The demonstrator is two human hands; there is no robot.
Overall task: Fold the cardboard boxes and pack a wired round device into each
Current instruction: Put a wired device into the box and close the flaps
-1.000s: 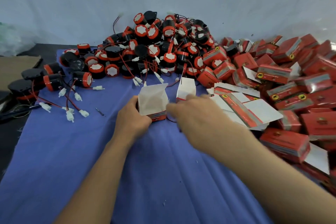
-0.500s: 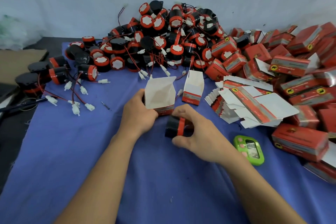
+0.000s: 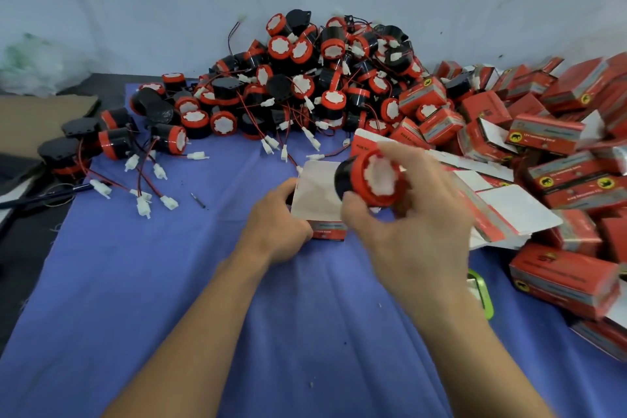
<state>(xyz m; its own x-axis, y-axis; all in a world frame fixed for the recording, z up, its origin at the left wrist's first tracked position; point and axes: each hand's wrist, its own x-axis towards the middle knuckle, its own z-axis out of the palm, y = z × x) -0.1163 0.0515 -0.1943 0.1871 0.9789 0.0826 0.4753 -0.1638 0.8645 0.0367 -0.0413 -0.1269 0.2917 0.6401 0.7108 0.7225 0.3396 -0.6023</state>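
My left hand [image 3: 276, 226] grips an upright red cardboard box [image 3: 317, 195] with its white flaps open, standing on the blue cloth [image 3: 169, 282]. My right hand [image 3: 412, 231] holds a round black-and-red device [image 3: 371, 178] in the air, just right of the box's open top, its white face turned toward me. A big pile of the same wired devices [image 3: 305, 85] lies behind the box. Flat unfolded boxes [image 3: 502, 207] lie to the right, partly hidden by my right hand.
A heap of closed red boxes [image 3: 559, 132] fills the right side. A green-framed gadget [image 3: 480, 292] lies on the cloth beside my right forearm. Loose devices with white plugs [image 3: 115, 142] sit at the left, near brown cardboard [image 3: 40, 119]. A pale wall stands behind.
My right hand picked a round device up off the cloth and raised it to the box's open top. My left hand kept its grip on the box.
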